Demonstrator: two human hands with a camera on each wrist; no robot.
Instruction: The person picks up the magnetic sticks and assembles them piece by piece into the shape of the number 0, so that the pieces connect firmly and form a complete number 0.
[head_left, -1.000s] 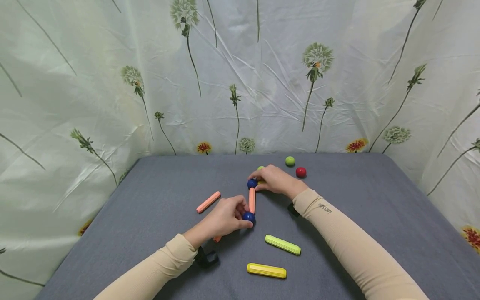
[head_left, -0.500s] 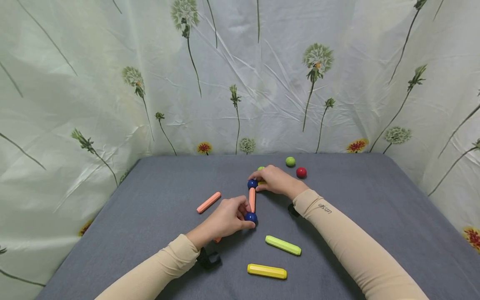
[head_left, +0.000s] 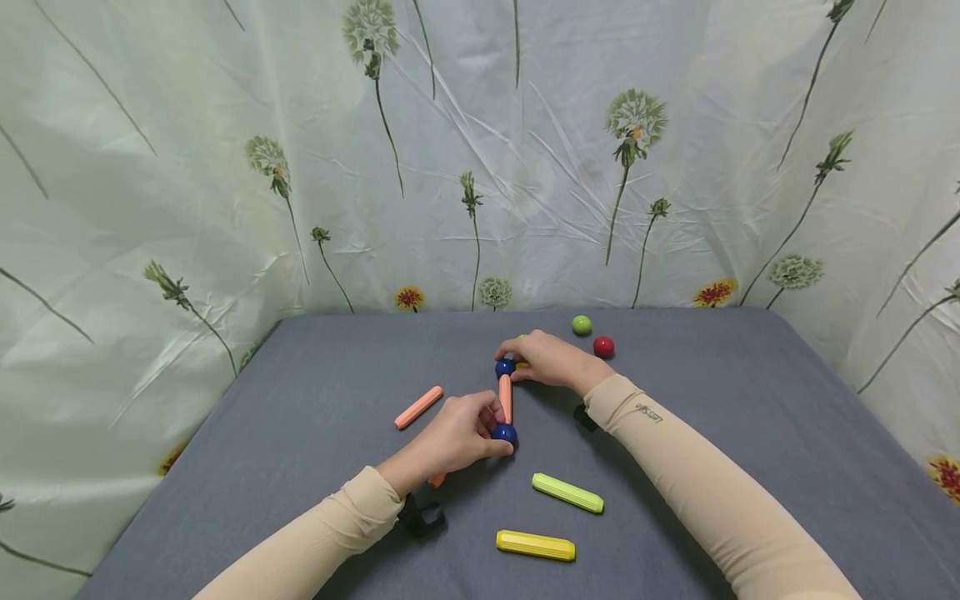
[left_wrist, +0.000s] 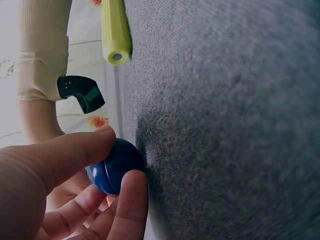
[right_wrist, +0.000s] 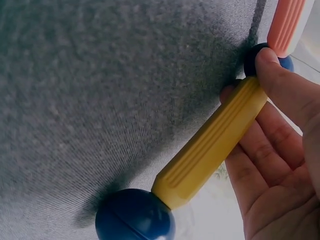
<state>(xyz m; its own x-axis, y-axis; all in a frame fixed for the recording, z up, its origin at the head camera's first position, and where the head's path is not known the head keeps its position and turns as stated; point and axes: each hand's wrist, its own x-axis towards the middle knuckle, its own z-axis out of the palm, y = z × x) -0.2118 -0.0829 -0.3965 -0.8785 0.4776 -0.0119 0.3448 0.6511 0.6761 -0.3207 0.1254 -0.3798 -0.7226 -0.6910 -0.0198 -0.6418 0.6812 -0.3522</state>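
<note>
My left hand (head_left: 487, 429) pinches a blue ball (head_left: 505, 432) between thumb (left_wrist: 60, 160) and a finger; the same ball (left_wrist: 116, 166) rests on the grey cloth. An orange stick (head_left: 506, 398) runs from it to a second blue ball (head_left: 505, 367). My right hand (head_left: 528, 360) lies over that far ball, its fingers (right_wrist: 280, 85) curled round a yellow stick (right_wrist: 210, 145). One end of this stick meets the far ball (right_wrist: 252, 57), and the other end carries another blue ball (right_wrist: 134, 216).
A loose orange stick (head_left: 418, 407) lies to the left, and another orange stick (head_left: 437, 479) shows under my left hand. A green stick (head_left: 567, 492) and a yellow stick (head_left: 536, 545) lie nearer me. A green ball (head_left: 581, 325) and a red ball (head_left: 603, 347) sit at the back.
My left hand and the near blue ball have edged slightly to the right. The right hand has stayed where it was.
</note>
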